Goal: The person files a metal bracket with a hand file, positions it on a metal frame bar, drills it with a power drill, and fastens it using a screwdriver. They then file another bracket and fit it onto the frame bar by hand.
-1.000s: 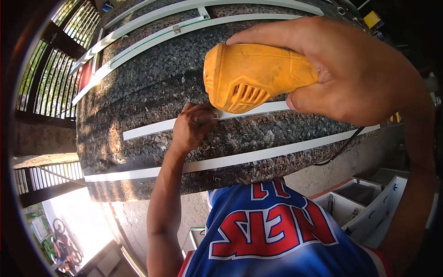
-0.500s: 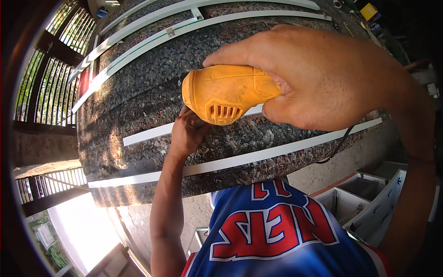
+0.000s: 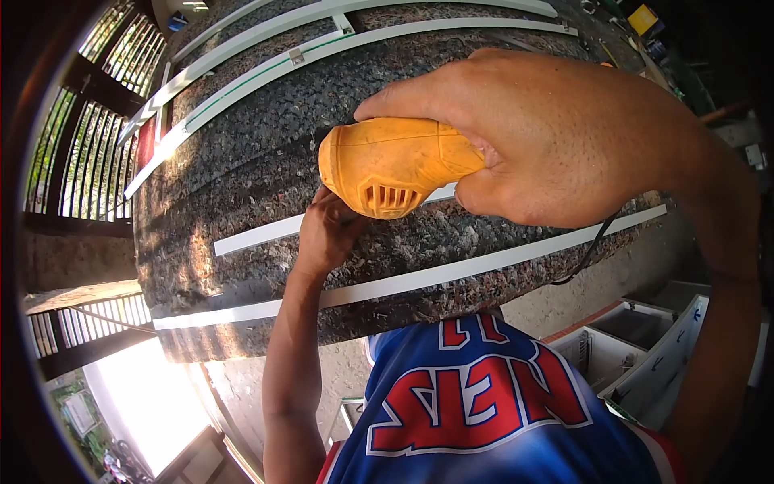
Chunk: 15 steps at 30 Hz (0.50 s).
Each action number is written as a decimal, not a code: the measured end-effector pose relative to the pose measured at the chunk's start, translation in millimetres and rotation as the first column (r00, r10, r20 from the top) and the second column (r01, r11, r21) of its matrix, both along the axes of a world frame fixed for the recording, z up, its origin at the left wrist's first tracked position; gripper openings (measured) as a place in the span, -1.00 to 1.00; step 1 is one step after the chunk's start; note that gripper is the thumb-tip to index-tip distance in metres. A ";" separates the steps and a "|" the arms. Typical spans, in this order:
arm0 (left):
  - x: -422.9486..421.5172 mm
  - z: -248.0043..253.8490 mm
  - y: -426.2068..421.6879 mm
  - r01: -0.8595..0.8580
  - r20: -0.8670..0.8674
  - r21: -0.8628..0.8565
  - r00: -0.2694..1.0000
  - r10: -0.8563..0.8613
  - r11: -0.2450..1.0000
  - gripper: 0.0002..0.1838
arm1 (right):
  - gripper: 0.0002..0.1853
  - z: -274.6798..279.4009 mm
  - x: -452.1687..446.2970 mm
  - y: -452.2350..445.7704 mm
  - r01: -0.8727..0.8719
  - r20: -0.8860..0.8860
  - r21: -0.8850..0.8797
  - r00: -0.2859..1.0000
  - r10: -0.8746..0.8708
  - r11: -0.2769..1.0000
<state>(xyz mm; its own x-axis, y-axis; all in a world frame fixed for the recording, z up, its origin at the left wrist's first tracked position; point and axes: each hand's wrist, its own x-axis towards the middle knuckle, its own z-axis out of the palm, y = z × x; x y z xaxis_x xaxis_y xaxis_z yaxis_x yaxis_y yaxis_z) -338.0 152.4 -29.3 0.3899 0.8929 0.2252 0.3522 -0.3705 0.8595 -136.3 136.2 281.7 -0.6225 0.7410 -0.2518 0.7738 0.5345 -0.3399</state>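
Note:
My right hand [image 3: 556, 137] is wrapped round the handle of a yellow power tool [image 3: 391, 161], whose vented body covers part of a white strip [image 3: 258, 234]. My left hand [image 3: 329, 230] is at that strip, just left of and below the tool; its fingertips are hidden behind the tool body. The strip lies on a dark, mottled table surface [image 3: 242, 153]. The tool's working end is out of sight beneath it. Nearer my body lies a second long white strip [image 3: 419, 278].
A white frame [image 3: 266, 68] with a small metal bracket lies across the far side. A dark cable [image 3: 592, 250] hangs at the near right edge. White bins [image 3: 613, 347] stand below right. Yellow and blue items [image 3: 643, 20] lie at the far right.
Over the last second, the yellow tool and my right hand have moved left and slightly down, covering my left fingertips. Since half a second ago they have hardly moved.

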 end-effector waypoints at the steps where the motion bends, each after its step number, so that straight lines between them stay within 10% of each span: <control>1: 0.3 0.0 -0.2 -0.003 -0.002 0.003 1.000 0.003 1.000 -0.73 | -0.37 -7.8 5.5 3.6 -0.010 -0.011 0.008 1.000 0.010 1.000; 15: 1.5 0.7 -3.6 -0.026 0.037 -0.055 0.999 0.028 0.998 -0.66 | -0.42 -22.7 5.2 16.5 -0.048 0.096 -0.016 0.994 0.049 0.999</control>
